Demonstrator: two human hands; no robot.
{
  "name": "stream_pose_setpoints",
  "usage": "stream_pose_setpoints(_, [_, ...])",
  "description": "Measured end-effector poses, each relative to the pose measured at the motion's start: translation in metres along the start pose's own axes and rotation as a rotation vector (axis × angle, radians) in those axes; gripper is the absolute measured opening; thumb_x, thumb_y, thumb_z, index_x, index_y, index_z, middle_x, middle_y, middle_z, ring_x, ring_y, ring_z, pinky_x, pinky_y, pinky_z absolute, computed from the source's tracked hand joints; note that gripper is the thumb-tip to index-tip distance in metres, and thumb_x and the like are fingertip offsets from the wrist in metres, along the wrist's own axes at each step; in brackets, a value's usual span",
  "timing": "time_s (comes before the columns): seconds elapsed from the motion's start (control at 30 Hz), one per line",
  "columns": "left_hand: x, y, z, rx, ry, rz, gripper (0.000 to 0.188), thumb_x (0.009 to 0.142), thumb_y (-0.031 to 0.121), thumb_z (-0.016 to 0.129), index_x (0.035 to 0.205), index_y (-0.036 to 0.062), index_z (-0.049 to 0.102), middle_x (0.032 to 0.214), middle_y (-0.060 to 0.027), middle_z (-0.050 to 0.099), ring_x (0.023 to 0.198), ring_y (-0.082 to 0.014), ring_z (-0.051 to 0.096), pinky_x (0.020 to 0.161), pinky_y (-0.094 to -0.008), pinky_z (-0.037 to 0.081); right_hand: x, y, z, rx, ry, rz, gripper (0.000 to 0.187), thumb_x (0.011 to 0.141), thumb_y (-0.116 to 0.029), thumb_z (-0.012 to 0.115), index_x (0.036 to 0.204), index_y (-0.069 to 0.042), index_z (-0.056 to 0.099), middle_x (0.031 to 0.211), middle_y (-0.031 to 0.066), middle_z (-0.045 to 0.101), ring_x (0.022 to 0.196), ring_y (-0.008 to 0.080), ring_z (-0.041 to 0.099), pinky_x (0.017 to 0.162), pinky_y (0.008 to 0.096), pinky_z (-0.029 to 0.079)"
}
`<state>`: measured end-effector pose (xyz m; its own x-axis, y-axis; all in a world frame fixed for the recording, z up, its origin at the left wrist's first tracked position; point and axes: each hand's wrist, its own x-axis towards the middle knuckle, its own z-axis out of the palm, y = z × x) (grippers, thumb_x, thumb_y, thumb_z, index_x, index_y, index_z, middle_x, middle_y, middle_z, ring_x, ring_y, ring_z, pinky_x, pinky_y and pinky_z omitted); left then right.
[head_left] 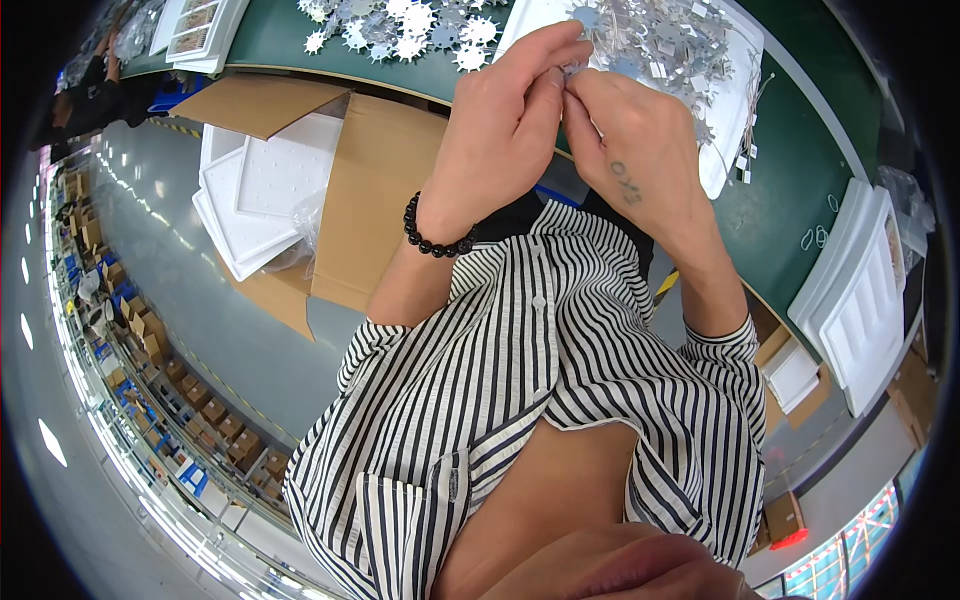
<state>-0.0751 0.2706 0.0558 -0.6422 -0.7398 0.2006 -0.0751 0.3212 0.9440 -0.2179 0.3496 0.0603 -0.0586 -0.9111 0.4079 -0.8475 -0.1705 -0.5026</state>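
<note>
My left hand (495, 140), with a black bead bracelet (437, 240) at its wrist, meets my right hand (645, 150) at the front edge of the green table. Both hands are pinched around a small silvery piece (572, 69); fingers cover most of it, so its full shape cannot be made out. Beyond the left hand lies a heap of flat, silvery, gear-shaped pieces (410, 28) with pointed rims. More such pieces (665, 50) are piled on a white tray (717, 180) just behind and beside my right hand.
An open cardboard box (375, 200) holding white foam trays (285, 175) stands left of the table. Thin wires with white tags (747, 150) lie at the tray's right edge. Stacked white trays (855, 290) rest on the green table (770, 230) at right. Boxed shelves (200, 400) line the far left.
</note>
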Motion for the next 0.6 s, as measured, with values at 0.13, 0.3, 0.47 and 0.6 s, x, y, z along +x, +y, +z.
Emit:
stream_pose_setpoints(0.13, [0.0, 0.006, -0.01, -0.163, -0.003, -0.122, 0.049, 0.091, -0.01, 0.048, 0.138, 0.0004, 0.055, 0.128, -0.0147, 0.069, 0.104, -0.0184, 0.066, 0.088, -0.025, 0.052, 0.002, -0.007, -0.001, 0.133, 0.049, 0.071, 0.003, 0.088, -0.004, 0.066, 0.09, -0.002, 0.067, 0.07, 0.0027, 0.06, 0.055, 0.015, 0.044, 0.052, 0.0276, 0.037])
stream_pose_setpoints(0.3, [-0.001, 0.009, -0.013, -0.42, 0.077, -0.222, 0.043, 0.093, -0.009, 0.054, 0.135, -0.0011, 0.057, 0.124, -0.0151, 0.069, 0.107, -0.0181, 0.065, 0.093, -0.0246, 0.052, 0.003, -0.007, -0.004, 0.401, 0.028, 0.215, 0.004, 0.09, -0.006, 0.066, 0.09, -0.002, 0.066, 0.069, 0.0012, 0.058, 0.057, 0.0122, 0.043, 0.053, 0.0255, 0.035])
stream_pose_setpoints(0.47, [0.0, 0.009, -0.013, -0.493, 0.156, -0.262, 0.032, 0.091, -0.006, 0.062, 0.123, -0.0025, 0.065, 0.11, -0.0114, 0.073, 0.09, -0.0133, 0.065, 0.082, -0.0212, 0.052, 0.005, -0.004, -0.008, 0.543, 0.073, 0.253, 0.007, 0.091, -0.008, 0.066, 0.089, -0.002, 0.066, 0.065, 0.0014, 0.055, 0.054, 0.0113, 0.041, 0.051, 0.025, 0.033])
stream_pose_setpoints(0.6, [-0.001, 0.011, -0.014, -0.447, 0.172, -0.257, 0.026, 0.09, -0.004, 0.067, 0.116, -0.003, 0.07, 0.102, -0.0088, 0.073, 0.084, -0.0119, 0.065, 0.077, -0.0203, 0.053, 0.006, -0.004, -0.008, 0.633, 0.074, 0.296, 0.008, 0.092, -0.008, 0.065, 0.088, -0.001, 0.065, 0.064, 0.0009, 0.055, 0.053, 0.0106, 0.041, 0.05, 0.0247, 0.032])
